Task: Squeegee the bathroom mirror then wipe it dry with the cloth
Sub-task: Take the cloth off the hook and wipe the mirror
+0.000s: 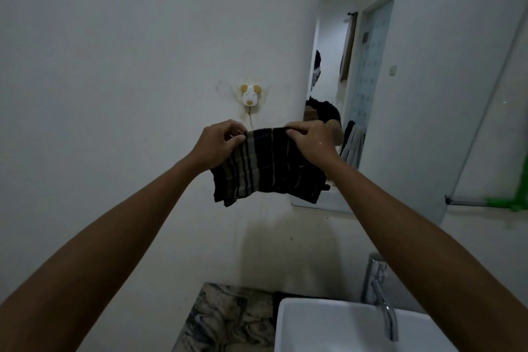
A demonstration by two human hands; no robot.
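Cloth (268, 166): dark with pale stripes, hanging flat in the air just in front of the mirror's low corner.
Mirror (400, 88): on the wall to the right, above the sink (314, 323).
Why held so: it looks spread out, maybe to fold it for wiping.
Left hand (217, 146): fingers pinched shut on the cloth's top left edge.
Right hand (311, 143): pinched shut on the top right edge.
Arms: both stretched forward and up.
Squeegee: not seen.

- Cloth (267, 166): held between left hand (215, 144) and right hand (311, 143), before the wall.
- Mirror (400, 94): right of the wall hook (251, 96).
- Sink (343, 328): near right, on the surface (228, 320); tap (380, 294) behind it.
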